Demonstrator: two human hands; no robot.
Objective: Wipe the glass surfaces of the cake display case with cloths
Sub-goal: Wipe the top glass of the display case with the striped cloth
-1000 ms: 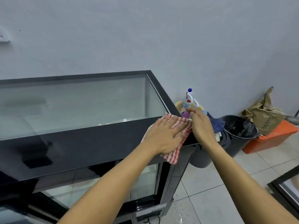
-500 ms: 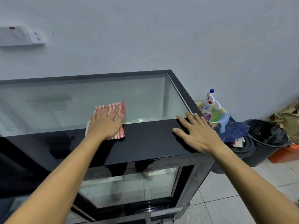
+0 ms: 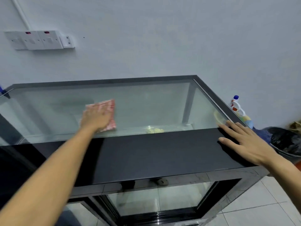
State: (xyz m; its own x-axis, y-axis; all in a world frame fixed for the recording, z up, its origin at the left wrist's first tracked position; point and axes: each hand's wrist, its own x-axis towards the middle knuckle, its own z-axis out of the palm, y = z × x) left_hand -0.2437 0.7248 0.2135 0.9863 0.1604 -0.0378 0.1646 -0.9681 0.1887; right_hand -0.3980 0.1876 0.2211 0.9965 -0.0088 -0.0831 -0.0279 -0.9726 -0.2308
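Head view looks down on one cake display case standing against a pale wall, its top made of a clear glass panel toward the wall and a black band nearer the person. One red-and-white checked cloth lies flat on that glass panel, left of its middle. The left hand presses on the cloth with straight, spread fingers, covering most of it; the hand is blurred. The right hand rests flat on the black band at the case's right end, fingers extended and apart, holding nothing.

Through the glass, a small pale yellowish heap sits on the shelf inside the case; what it is cannot be told. Lower down, the front shows two sliding glass panes in black frames.

To the right of the case, one spray bottle with a blue cap stands in a yellowish container along with some coloured items too small to name. Beside that is one black bin lined with a dark bag, with blue fabric at its near rim. On the wall, upper left, is a row of white sockets with two red indicators. White floor tiles show at lower right.
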